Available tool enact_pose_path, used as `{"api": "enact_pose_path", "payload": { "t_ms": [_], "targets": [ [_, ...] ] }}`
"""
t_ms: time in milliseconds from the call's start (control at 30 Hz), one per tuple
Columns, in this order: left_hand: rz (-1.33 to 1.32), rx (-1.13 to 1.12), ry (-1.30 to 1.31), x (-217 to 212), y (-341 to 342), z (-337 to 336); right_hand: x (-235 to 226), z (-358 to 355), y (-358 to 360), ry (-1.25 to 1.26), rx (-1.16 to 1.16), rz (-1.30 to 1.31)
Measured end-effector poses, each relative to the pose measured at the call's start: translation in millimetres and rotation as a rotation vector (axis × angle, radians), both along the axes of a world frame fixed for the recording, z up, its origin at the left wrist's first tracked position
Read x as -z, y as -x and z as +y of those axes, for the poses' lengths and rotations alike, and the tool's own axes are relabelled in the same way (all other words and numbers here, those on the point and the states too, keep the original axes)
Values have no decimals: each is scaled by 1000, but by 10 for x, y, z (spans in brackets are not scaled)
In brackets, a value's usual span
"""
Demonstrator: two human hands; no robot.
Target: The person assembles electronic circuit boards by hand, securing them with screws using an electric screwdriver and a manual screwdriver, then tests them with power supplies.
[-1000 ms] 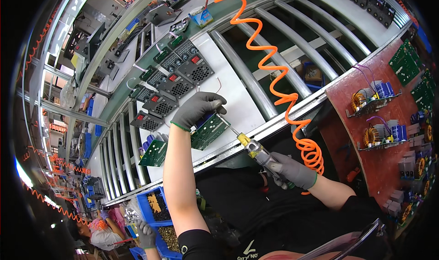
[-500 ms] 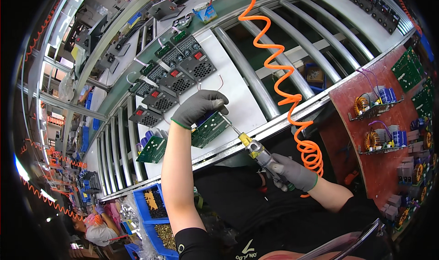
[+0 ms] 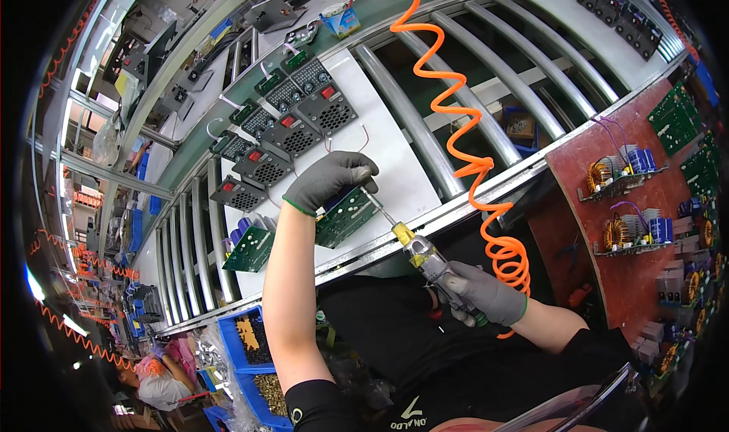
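Observation:
My left hand (image 3: 331, 178), in a grey glove, presses down on a green circuit board (image 3: 345, 216) that lies on a white tray (image 3: 387, 158). My right hand (image 3: 486, 294), also gloved, grips a pneumatic screwdriver (image 3: 429, 261) with a yellow collar. Its bit tip touches the board just below my left fingers. An orange coiled air hose (image 3: 471, 158) runs from the tool up and away over the rollers.
Several black units with red switches (image 3: 285, 139) sit at the tray's far end. A second green board (image 3: 250, 248) lies to the left. Metal conveyor rollers (image 3: 486, 67) surround the tray. A red board with coils (image 3: 630, 181) is at right. Blue bins of screws (image 3: 254, 363) stand below left.
The screwdriver has moved up and left, its bit now meeting the board under my left fingers. My left hand has stayed on the board.

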State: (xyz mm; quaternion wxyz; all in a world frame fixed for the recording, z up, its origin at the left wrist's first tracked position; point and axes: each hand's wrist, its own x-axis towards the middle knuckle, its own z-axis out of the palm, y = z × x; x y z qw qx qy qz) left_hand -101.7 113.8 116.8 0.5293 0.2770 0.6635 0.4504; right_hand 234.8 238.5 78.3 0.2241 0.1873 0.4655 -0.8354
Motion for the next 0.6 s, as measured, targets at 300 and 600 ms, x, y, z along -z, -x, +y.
{"api": "enact_pose_path", "payload": {
  "t_ms": [300,600],
  "targets": [
    [58,29,15,35,-45,10,-64,0,-19,-8,7,7],
    [868,42,272,28,-319,186,-110,-31,-19,-28,29,20]
  ]
}}
